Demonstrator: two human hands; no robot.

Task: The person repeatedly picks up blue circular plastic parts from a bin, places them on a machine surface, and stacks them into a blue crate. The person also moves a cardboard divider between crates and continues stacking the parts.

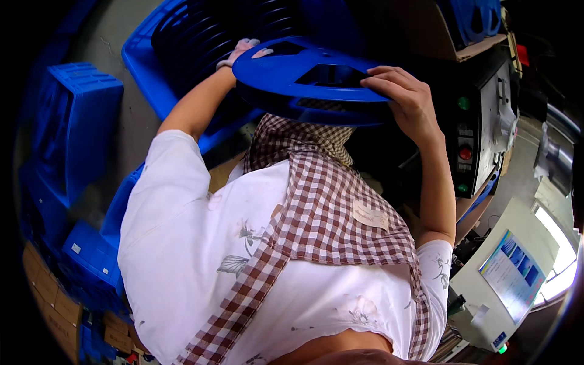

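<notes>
A large blue plastic reel [267, 76] with cut-out openings in its flange is held up in front of my chest, tilted so its upper face shows. My left hand [239, 55], in a pale pink and white glove, is at the reel's left rim; some fingertips show over the edge and the rest are hidden behind it. Bare, my right hand [409, 100] grips the right rim, with its fingers over the flange. Beneath and beyond my left arm is a blue crate [139, 58] with several dark reels [176, 52] standing in rows.
A dark machine cabinet [480, 121] with a red button and green buttons stands close to my right arm. Farther right is a pale panel with a lit display [514, 274]. Blue crates [91, 121] and cardboard boxes [55, 298] are on the left. An open carton [480, 47] sits at the upper right.
</notes>
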